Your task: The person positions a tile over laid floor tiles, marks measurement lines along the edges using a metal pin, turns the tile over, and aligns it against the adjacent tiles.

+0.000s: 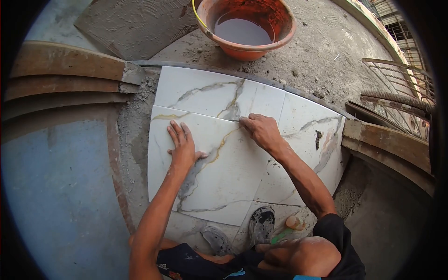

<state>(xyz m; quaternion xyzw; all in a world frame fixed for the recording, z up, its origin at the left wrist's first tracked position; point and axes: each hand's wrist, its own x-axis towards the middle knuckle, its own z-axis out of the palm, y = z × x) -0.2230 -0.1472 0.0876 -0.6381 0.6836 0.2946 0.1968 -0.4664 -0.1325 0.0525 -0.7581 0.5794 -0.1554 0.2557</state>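
A white marble-patterned tile (pixel 242 182) with grey and gold veins lies at a slight slant over other tiles. My left hand (pixel 182 151) rests on it with fingers spread, near its upper left part. At the tile's far edge my right hand (pixel 262 133) is closed, fingers pinched together. A thin dark tip shows at those fingertips, too small to name. Beyond that edge a strip of matching tile (pixel 200 91) shows. To the right, another veined tile (pixel 303 158) carries dark smears of dirt.
An orange bucket (pixel 238 50) of cloudy water stands beyond the tiles on rough, gritty ground. Brown frame edges flank both sides, left (pixel 70 65) and right (pixel 392 142). Rusty rebar (pixel 396 100) juts in at right. A green-handled tool (pixel 281 234) lies by my dusty shoe (pixel 262 224).
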